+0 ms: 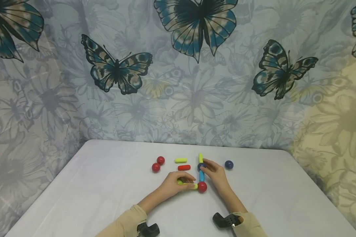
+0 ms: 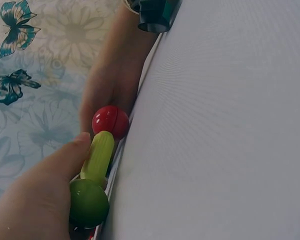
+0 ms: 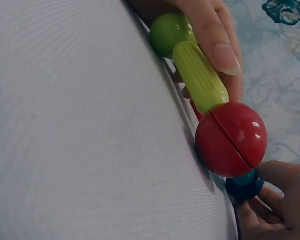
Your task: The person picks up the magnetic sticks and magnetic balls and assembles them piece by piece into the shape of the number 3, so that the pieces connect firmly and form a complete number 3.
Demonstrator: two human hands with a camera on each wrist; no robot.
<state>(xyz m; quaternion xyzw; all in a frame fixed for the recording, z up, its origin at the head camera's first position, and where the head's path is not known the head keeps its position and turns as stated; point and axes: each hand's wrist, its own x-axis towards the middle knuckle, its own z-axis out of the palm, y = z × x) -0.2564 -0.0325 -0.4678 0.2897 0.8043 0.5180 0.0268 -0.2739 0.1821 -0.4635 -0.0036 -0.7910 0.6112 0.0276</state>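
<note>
Balls and rods are joined in an L shape on the white table. At its corner is a red ball (image 1: 202, 187); a yellow-green rod (image 2: 97, 156) runs left from it to a green ball (image 2: 89, 204). My left hand (image 1: 173, 184) holds this side, thumb along the rod and fingers behind it. From the red ball a light blue rod (image 1: 201, 176) leads away to a dark blue ball (image 1: 201, 167), with another yellow-green rod (image 1: 200, 158) beyond. Thumb and fingers of my right hand (image 1: 215, 172) pinch the dark blue ball, seen partly behind the red one in the right wrist view.
Two loose red balls (image 1: 155, 167) lie at the back left. Nearer the middle are a loose yellow-green rod (image 1: 180, 160) and a red rod (image 1: 184, 167). A second dark blue ball (image 1: 229, 164) sits right of my right hand. A butterfly-patterned cloth (image 1: 195, 108) hangs behind the table (image 1: 106, 191).
</note>
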